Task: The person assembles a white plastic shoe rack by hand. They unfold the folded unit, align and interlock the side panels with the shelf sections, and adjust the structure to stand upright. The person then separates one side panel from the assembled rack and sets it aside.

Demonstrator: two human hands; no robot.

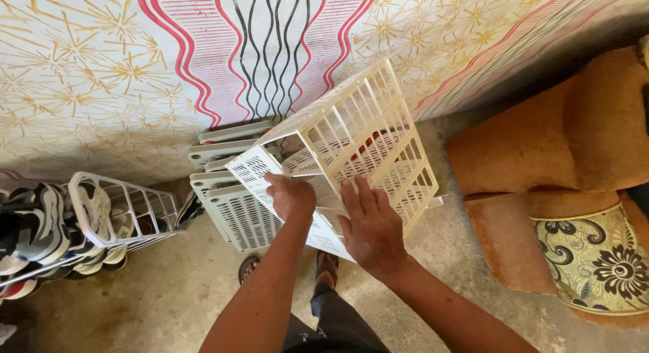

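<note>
A cream plastic lattice crate [368,133] is tilted on its side in front of me, its open grid walls facing up. My left hand [292,196] grips a white perforated plastic panel [253,169] at the crate's near left corner. Flat on the crate's near lower edge lies my right hand [370,228], fingers spread and pressing on the panel. Behind the crate, more white slotted panels [233,214] are stacked on the floor against the wall.
A white wire rack [118,208] filled with sandals and flip-flops stands at the left. An orange-brown armchair [574,143] with a floral cushion [598,258] sits at the right. A patterned cloth [135,62] covers the wall behind. My sandalled feet [328,265] stand on the concrete floor.
</note>
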